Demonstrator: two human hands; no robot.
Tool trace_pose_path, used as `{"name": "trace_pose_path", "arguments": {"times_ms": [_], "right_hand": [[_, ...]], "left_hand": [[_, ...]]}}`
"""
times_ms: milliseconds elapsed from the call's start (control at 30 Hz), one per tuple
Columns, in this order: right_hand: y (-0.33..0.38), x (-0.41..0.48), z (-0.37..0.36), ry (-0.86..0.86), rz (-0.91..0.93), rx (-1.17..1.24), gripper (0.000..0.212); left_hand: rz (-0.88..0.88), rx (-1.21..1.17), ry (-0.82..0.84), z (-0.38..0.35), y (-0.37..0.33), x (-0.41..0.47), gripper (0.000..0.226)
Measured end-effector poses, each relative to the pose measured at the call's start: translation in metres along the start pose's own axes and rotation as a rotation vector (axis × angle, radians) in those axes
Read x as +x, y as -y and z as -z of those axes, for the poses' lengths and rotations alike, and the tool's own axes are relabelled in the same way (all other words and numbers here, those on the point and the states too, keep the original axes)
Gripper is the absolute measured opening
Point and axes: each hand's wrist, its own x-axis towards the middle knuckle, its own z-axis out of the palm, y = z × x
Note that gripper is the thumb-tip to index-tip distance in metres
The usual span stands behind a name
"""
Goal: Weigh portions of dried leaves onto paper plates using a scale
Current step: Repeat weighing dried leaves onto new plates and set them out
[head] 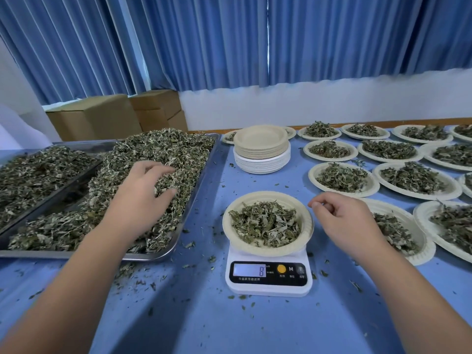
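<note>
Dried leaves (265,223) on scale (269,287) plate (305,227) (8); L hand (143,186) grabs tray (145,256) leaves, R hand (347,221) unclear.

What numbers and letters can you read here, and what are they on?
"8": on the scale's lit display.
"M": on the scale, right of the yellow button.
Small print under the display and buttons: too small to read.
Cardboard boxes: no readable text.
</note>
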Motion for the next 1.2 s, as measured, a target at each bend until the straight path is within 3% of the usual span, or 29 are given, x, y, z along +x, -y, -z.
{"name": "trace_pose_path", "arguments": {"times_ms": [67, 200, 333, 567, 733, 967, 1200], "right_hand": [[-0.001, 0.001, 0.000, -0.003, -0.012, -0.002, 0.025], [-0.002, 0.001, 0.000, -0.012, -0.018, 0.006, 0.024], [-0.003, 0.002, 0.000, -0.010, -0.031, 0.027, 0.024], [-0.002, 0.002, 0.001, -0.001, -0.022, 0.037, 0.023], [-0.002, 0.001, 0.002, 0.001, -0.024, 0.050, 0.023], [-0.001, 0.000, 0.003, 0.001, -0.017, 0.045, 0.022], [0.000, -0.001, 0.003, 0.007, -0.021, 0.046, 0.025]], "left_hand": [[-0.060, -0.094, 0.001, -0.005, -0.020, 0.003, 0.028], [-0.234, -0.242, 0.231, -0.025, -0.074, 0.009, 0.019], [-0.390, -0.131, 0.448, -0.043, -0.112, 0.020, 0.025], [-0.421, 0.057, 0.693, -0.055, -0.126, 0.030, 0.035], [-0.416, 0.084, 0.689, -0.059, -0.127, 0.027, 0.032], [-0.407, -0.051, 0.529, -0.051, -0.129, 0.022, 0.015], [-0.360, -0.203, 0.429, -0.040, -0.121, 0.017, 0.018]]}}
